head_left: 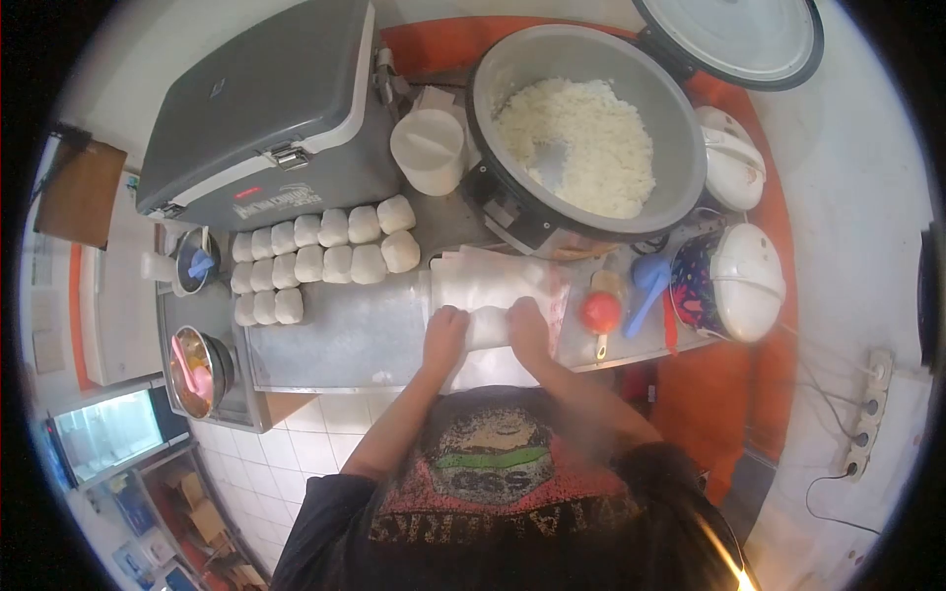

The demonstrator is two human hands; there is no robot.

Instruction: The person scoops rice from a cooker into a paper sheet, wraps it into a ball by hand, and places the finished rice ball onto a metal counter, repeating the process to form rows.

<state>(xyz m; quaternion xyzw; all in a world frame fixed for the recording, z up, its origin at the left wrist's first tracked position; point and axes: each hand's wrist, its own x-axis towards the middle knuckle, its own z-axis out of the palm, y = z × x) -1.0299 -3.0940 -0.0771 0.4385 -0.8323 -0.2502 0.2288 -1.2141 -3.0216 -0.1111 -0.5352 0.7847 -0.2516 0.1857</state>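
Both ends of the white packet [487, 328] gripped, left hand [447, 337] and right hand [529, 333] curled narrow, packet between them over paper sheets [475, 281]. Likely folding step; next move calls for even pressure.

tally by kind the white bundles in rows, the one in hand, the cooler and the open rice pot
white bundles in rows: 17
handheld white bundle: 1
grey cooler: 1
open rice pot: 1
total: 20
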